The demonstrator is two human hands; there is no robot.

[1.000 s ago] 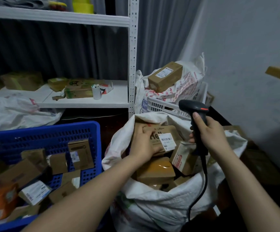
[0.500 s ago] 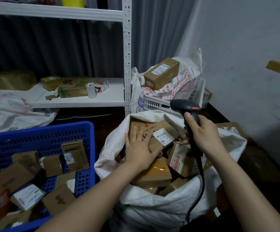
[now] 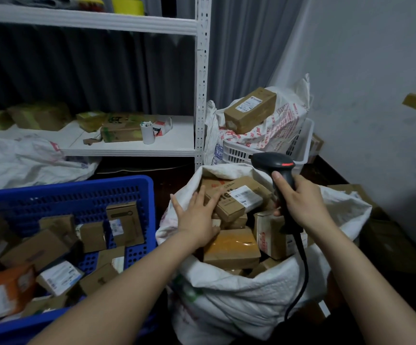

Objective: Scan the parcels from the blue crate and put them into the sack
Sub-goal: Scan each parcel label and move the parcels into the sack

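Head view: left hand (image 3: 198, 220) flat, fingers spread, on top parcel (image 3: 236, 200) in sack (image 3: 239, 295). Right hand (image 3: 301, 202) grips scanner (image 3: 271, 161) over sack. Crate (image 3: 77, 185) left of it, part-full.

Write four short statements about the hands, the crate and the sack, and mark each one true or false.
1. The right hand grips the scanner. True.
2. The left hand holds a parcel over the blue crate. False: it rests with straight fingers on the top parcel in the sack.
3. The blue crate is empty. False: many parcels lie in it.
4. A box lies on the bag in the white crate. True.
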